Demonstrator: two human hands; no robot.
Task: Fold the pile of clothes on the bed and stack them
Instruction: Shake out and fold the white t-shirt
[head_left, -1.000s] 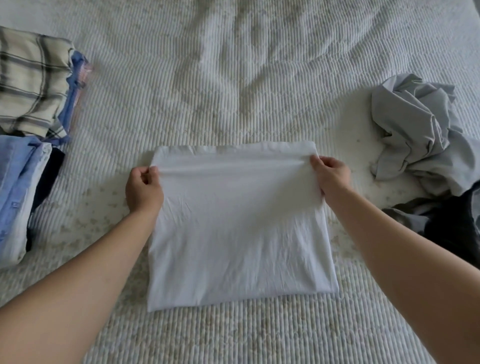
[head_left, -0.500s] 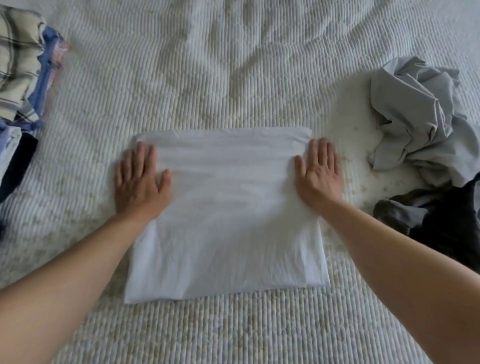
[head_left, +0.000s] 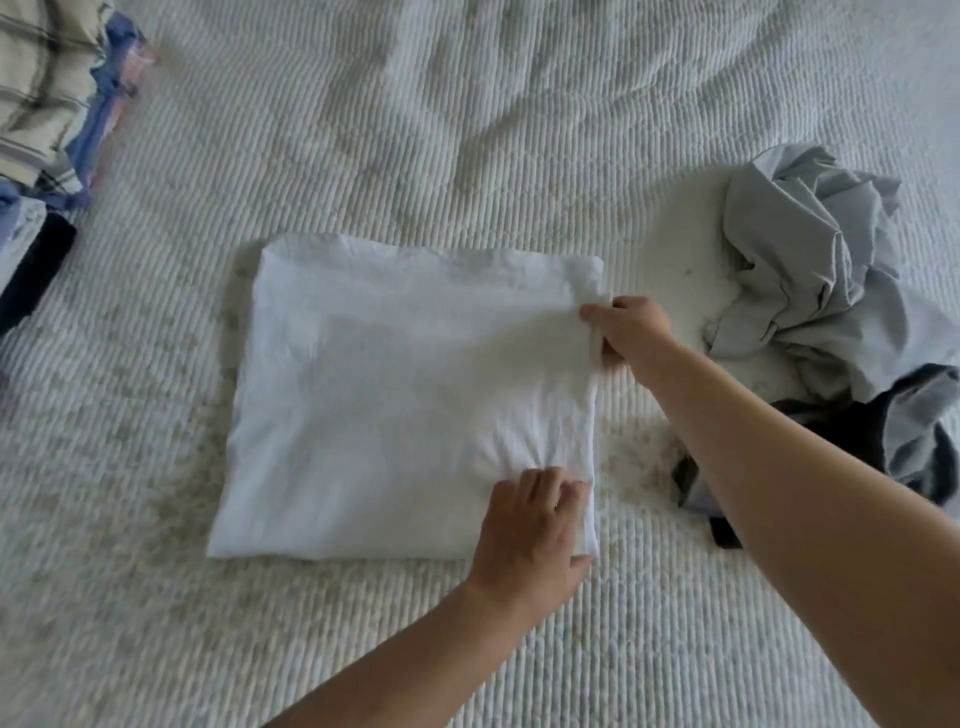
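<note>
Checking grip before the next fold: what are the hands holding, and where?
Both grip the white folded garment along its right edge: the right hand pinches near the far right corner, the left hand grips the near right corner.

Head view (sole camera): looks forward-down, close over bed.
</note>
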